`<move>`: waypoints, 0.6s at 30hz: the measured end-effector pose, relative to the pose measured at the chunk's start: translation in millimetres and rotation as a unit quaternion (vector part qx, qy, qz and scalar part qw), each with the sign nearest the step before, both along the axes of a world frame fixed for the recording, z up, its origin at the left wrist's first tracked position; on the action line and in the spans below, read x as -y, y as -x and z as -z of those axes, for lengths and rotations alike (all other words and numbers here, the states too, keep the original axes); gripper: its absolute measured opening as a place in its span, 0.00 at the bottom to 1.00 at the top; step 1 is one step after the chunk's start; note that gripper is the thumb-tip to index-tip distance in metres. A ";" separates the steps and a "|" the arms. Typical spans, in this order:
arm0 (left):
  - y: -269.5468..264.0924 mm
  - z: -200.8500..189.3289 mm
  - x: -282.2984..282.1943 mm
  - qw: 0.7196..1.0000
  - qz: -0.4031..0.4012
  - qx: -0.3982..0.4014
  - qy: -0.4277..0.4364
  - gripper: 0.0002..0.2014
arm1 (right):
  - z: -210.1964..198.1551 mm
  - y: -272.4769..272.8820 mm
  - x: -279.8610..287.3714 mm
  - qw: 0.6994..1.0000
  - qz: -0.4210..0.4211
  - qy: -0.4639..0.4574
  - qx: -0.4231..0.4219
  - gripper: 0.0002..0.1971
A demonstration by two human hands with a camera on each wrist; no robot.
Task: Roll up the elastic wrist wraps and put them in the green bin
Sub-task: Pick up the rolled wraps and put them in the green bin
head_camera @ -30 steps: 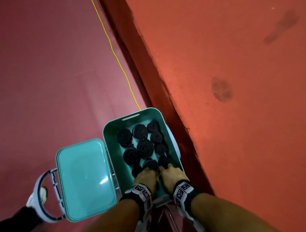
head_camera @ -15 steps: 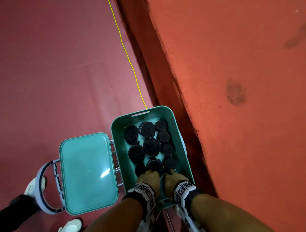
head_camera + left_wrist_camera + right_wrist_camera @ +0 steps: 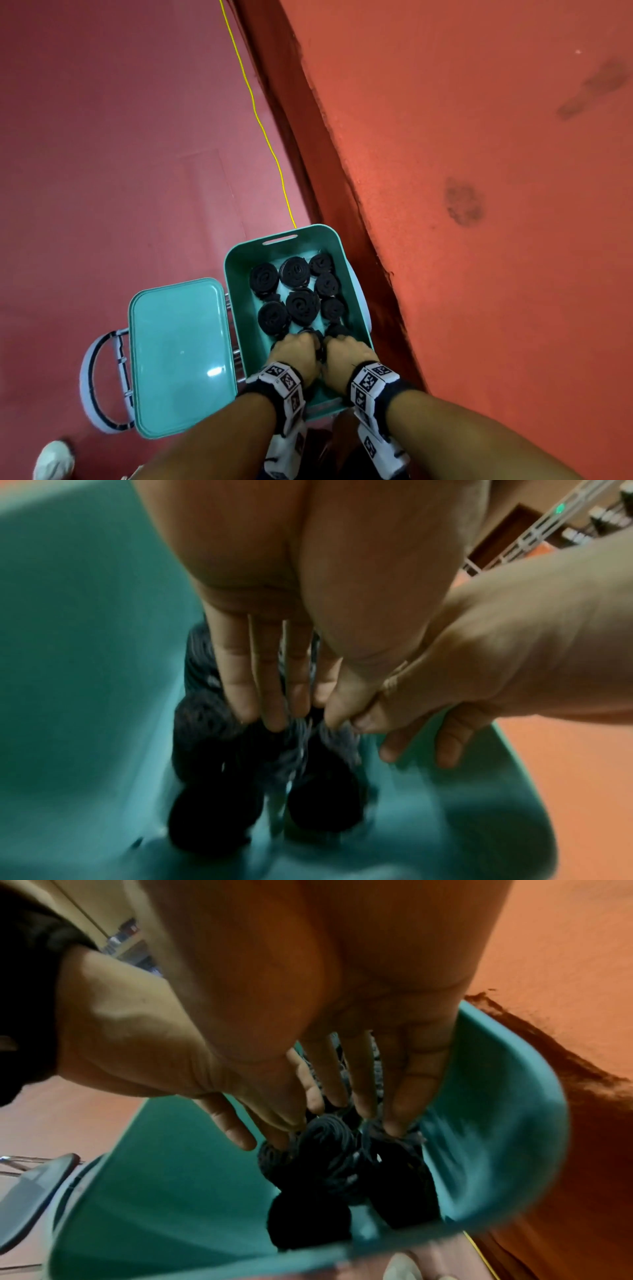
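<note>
**Both hands inside the green bin among rolled wraps**

A dark red floor (image 3: 102,137) was seen, bordered on the right by an orange raised surface (image 3: 479,137), with a thin yellow cord (image 3: 253,102) running along the dark gap between them. The green bin (image 3: 236,274) was set against that gap, its hinged lid (image 3: 178,353) laid open flat to the left. At least nine black rolled wrist wraps (image 3: 302,306) were counted in the bin, packed toward the right wall, bare green floor being left on the left. The left hand (image 3: 297,354) and right hand (image 3: 346,356) were placed side by side at the near end, fingers straight, fingertips (image 3: 274,718) pressed on the nearest rolls. One white shoe (image 3: 53,459) was visible.
</note>
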State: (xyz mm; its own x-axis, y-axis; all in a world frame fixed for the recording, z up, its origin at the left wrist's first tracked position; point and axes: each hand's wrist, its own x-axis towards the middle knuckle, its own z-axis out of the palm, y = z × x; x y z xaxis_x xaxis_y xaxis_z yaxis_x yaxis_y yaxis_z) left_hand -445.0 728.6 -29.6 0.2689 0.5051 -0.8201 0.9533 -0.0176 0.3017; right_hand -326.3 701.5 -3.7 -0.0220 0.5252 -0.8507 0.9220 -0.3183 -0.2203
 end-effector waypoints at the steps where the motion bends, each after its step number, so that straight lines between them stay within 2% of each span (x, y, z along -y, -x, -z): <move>1: 1.6 -8.0 -2.5 1.000 -0.020 0.003 -0.011 0.17 | -5.0 0.5 -3.8 1.000 -0.001 -0.012 -0.009 0.18; 6: 30.6 -52.3 -20.5 0.985 -0.141 -0.026 -0.093 0.12 | -38.9 25.4 -32.9 0.993 -0.019 -0.108 -0.047 0.17; 11: 89.6 -84.1 -29.9 0.952 -0.260 -0.062 -0.152 0.08 | -74.6 79.4 -49.4 0.979 -0.062 -0.179 -0.075 0.13; 14: 125.2 -81.7 -32.7 0.940 -0.297 -0.069 -0.154 0.09 | -79.7 108.4 -52.8 0.974 -0.078 -0.191 -0.095 0.13; 18: 179.1 -50.0 -42.7 0.926 -0.344 -0.057 -0.147 0.11 | -69.0 153.7 -63.2 0.975 -0.079 -0.186 -0.094 0.15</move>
